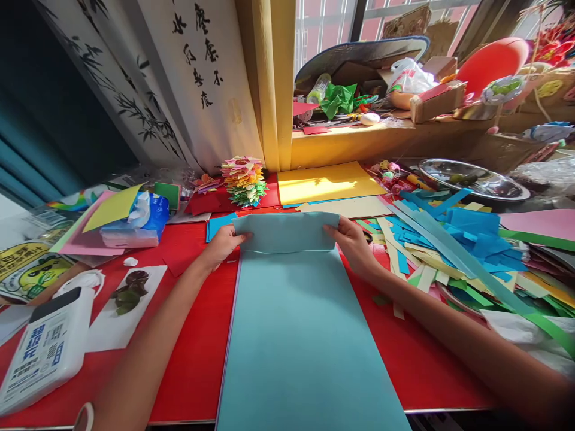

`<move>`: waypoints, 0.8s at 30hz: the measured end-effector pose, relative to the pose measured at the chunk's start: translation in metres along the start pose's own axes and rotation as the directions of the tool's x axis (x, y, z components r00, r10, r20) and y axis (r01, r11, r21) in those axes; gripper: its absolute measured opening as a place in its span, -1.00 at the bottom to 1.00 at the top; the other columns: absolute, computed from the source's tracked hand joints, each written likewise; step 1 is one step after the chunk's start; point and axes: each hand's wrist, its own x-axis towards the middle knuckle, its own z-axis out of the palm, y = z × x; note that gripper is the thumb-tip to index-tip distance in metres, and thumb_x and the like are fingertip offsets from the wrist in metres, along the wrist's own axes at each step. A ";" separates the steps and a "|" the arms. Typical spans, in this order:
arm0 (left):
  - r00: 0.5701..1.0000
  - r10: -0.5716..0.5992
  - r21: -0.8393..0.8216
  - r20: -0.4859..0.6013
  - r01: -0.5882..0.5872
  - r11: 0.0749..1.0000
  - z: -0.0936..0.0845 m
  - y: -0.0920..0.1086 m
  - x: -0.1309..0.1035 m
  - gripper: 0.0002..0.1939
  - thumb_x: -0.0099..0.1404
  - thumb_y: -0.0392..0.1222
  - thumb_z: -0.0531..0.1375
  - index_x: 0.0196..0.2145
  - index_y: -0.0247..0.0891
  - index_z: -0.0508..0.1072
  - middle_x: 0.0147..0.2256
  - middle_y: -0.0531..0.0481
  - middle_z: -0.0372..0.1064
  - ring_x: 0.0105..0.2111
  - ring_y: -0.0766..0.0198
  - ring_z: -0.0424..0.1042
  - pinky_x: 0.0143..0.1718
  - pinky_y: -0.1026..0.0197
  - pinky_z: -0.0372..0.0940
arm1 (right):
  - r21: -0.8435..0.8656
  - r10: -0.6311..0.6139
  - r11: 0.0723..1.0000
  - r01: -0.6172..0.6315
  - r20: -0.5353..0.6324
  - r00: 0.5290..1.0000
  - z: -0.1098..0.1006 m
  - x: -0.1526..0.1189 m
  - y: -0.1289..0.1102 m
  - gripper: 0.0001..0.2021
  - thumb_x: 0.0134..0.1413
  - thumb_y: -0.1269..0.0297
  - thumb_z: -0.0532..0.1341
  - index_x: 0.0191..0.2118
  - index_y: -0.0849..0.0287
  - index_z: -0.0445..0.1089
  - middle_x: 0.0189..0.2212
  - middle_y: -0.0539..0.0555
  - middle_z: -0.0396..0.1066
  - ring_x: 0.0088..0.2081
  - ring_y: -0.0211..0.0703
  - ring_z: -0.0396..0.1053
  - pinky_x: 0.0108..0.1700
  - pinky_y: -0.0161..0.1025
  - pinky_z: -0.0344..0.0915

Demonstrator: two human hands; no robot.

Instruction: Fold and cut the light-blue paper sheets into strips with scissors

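A long sheet of light blue paper [305,335] lies down the middle of the red table, its near end passing the front edge. At the far end a flap [287,232] of the paper is turned up toward me. My left hand [224,244] pinches the left end of this flap, thumb on the near side. On the right end, my right hand [351,239] grips it in the same way. A thin purple edge shows along the left side of the blue sheet.
Cut paper strips [449,245] are heaped on the right, below a metal bowl [474,178]. Behind the flap stand a stack of folded coloured paper [245,179] and yellow paper [327,182]. Tissues [139,221] and a white box [45,347] lie left on the red table [193,353].
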 end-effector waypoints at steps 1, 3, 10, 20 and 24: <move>0.999 0.018 0.011 -0.039 -0.017 1.000 -0.001 0.000 0.001 -0.73 -0.07 -0.15 0.32 -0.38 -0.31 0.47 -0.39 -0.01 0.43 -0.31 0.19 0.36 -0.20 0.16 0.24 | 0.010 0.030 0.999 -0.031 0.020 0.999 0.001 0.000 -0.001 -0.77 0.06 0.22 0.13 -0.15 0.12 0.37 -0.20 0.04 0.41 -0.20 -0.13 0.33 -0.14 -0.19 0.26; 0.992 0.055 0.022 -0.111 -0.053 0.998 -0.005 0.002 0.002 -0.74 -0.04 -0.12 0.31 -0.37 -0.30 0.47 -0.38 0.01 0.43 -0.31 0.21 0.35 -0.21 0.18 0.23 | 0.018 0.110 0.994 -0.111 0.066 0.992 0.003 -0.001 -0.001 -0.75 0.03 0.20 0.16 -0.16 0.13 0.37 -0.22 0.06 0.42 -0.22 -0.12 0.36 -0.18 -0.18 0.30; 0.851 0.161 0.034 -0.500 -0.167 0.985 -0.050 -0.001 0.010 -0.72 -0.11 -0.15 0.31 -0.40 -0.32 0.45 -0.37 -0.01 0.41 -0.34 0.21 0.36 -0.29 0.20 0.27 | 0.038 0.284 0.958 -0.285 0.044 0.958 0.006 -0.001 0.000 -0.68 -0.01 0.18 0.19 -0.12 0.20 0.34 -0.31 0.13 0.45 -0.35 -0.14 0.44 -0.22 -0.12 0.38; 0.792 0.071 0.215 -0.606 0.077 0.974 -0.083 -0.037 0.020 -0.82 -0.19 -0.25 0.24 -0.52 -0.30 0.40 -0.49 -0.01 0.37 -0.42 0.17 0.33 -0.38 0.20 0.20 | -0.033 0.287 0.958 -0.285 0.063 0.956 0.005 -0.002 0.002 -0.73 0.00 0.21 0.17 -0.17 0.21 0.37 -0.38 0.11 0.46 -0.43 -0.19 0.43 -0.27 -0.17 0.40; 0.805 0.105 0.272 -0.584 0.072 0.960 -0.087 -0.040 0.020 -0.75 -0.17 -0.29 0.21 -0.43 -0.26 0.34 -0.39 -0.05 0.35 -0.29 0.09 0.32 -0.32 0.18 0.19 | -0.069 0.277 0.960 -0.272 0.072 0.958 0.006 -0.001 0.002 -0.74 0.01 0.22 0.15 -0.18 0.20 0.38 -0.39 0.10 0.46 -0.43 -0.20 0.43 -0.28 -0.18 0.40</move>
